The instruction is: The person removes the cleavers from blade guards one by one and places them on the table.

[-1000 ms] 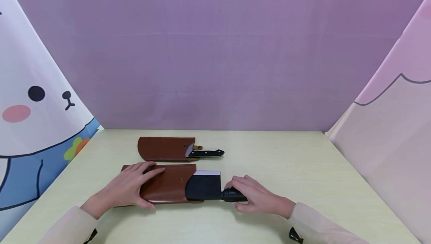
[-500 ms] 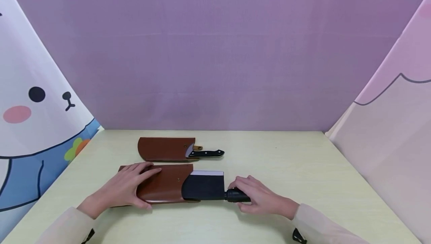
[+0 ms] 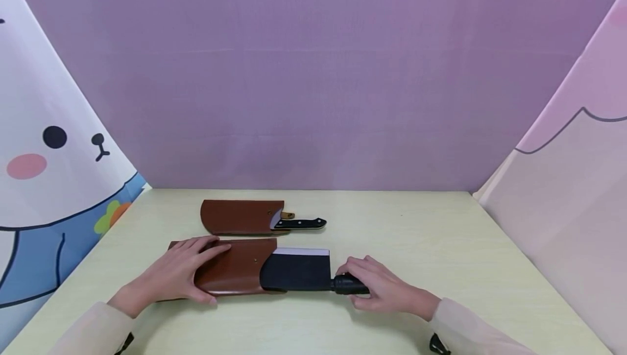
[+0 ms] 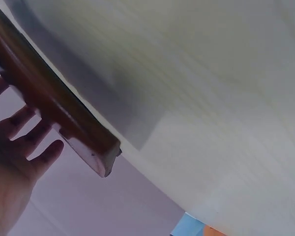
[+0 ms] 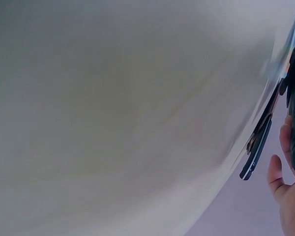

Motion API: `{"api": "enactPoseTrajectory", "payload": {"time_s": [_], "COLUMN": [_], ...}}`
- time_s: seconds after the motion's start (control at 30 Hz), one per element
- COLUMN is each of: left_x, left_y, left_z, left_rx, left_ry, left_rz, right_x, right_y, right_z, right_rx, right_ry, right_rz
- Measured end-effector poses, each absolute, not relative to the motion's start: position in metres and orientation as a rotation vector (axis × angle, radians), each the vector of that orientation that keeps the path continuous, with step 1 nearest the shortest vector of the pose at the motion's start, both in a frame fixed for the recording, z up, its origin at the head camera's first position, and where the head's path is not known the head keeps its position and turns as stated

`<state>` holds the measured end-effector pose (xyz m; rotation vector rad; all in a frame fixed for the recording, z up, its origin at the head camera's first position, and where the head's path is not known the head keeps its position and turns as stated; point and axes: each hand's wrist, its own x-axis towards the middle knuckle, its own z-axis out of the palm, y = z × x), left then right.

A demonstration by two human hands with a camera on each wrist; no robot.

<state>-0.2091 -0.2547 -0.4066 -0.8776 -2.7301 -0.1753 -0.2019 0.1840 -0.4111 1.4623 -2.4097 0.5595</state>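
Observation:
A brown leather knife sheath [image 3: 235, 268] lies on the table in front of me. My left hand [image 3: 171, 273] spans its left part, thumb at the near edge and fingers over the top; the left wrist view shows these fingers along the sheath [image 4: 64, 105]. Out of its right end sticks the blade of a cleaver [image 3: 299, 274], black with a pale strip along the far edge. The rest of the blade is hidden inside. My right hand [image 3: 384, 287] grips the cleaver's black handle [image 3: 349, 284], which also shows at the edge of the right wrist view.
Behind lies a smaller brown sheath [image 3: 240, 216] holding a knife, whose black riveted handle [image 3: 301, 224] points right. A small tan tab [image 3: 288, 215] sticks out beside it. A purple cloth wall [image 3: 313, 99] closes off the back of the pale table [image 3: 416, 235]; printed panels stand at both sides.
The right hand has drawn the cleaver a little to the right, so more blade shows. The left hand and the sheath have shifted slightly left. The smaller sheath has stayed put.

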Motion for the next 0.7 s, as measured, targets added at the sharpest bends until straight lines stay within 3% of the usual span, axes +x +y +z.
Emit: {"api": "enactPoseTrajectory", "payload": {"time_s": [0.7], "left_x": [-0.209], "left_y": [-0.263], "left_z": [-0.407], "left_rx": [-0.860], "left_ry": [-2.752], "left_rz": [-0.200], "right_x": [-0.200], "right_y": [0.197], "right_z": [-0.410], "right_rx": [1.440], "right_ry": [-2.422], "right_rz": [0.538]}}
